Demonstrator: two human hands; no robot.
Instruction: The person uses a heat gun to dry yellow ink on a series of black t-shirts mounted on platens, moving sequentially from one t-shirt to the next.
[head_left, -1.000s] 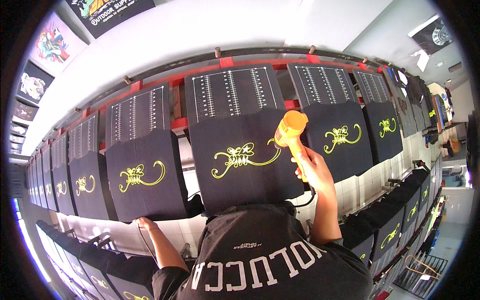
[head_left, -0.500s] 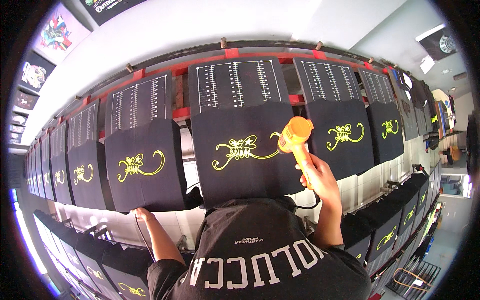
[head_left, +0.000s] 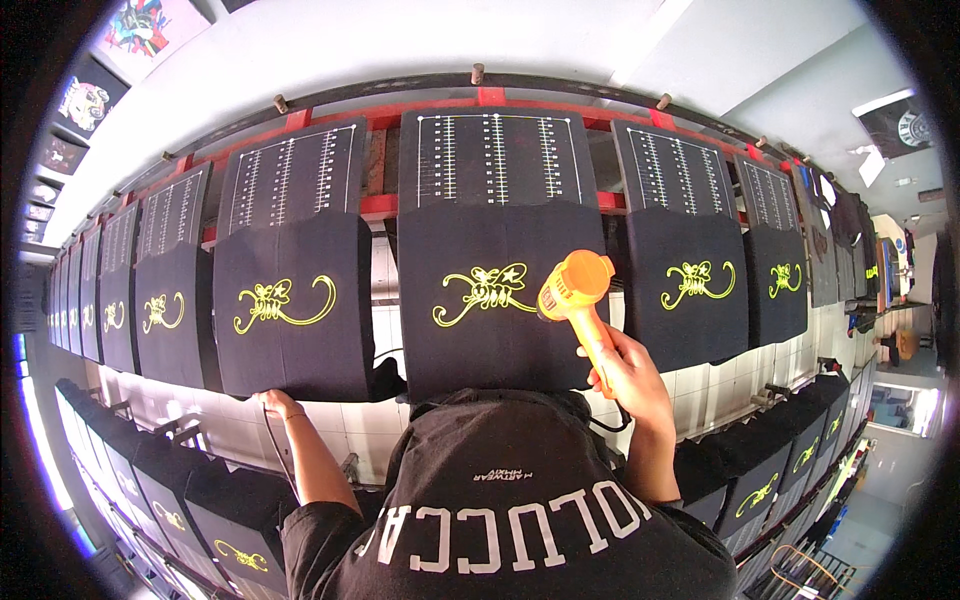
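My right hand is closed round the grip of an orange heat gun. Its nozzle end hangs over the right part of a neon-yellow line print, covering the end of the print's curling tail. That print is on a black shirt stretched over the middle board. At the lower edge of the neighbouring board on the left, my left hand has its fingers closed on a dark cord. Beside it, another black shirt carries the same yellow print.
Printing boards with white ruled scales stand in a long row on a red frame, dressed in printed black shirts. A second row runs behind, on both sides of me. Pale floor tiles show between the rows.
The heat gun has shifted left relative to the middle print, and its handle leans more. My left hand stays by the left board's lower edge with the cord. The whole view has shifted slightly.
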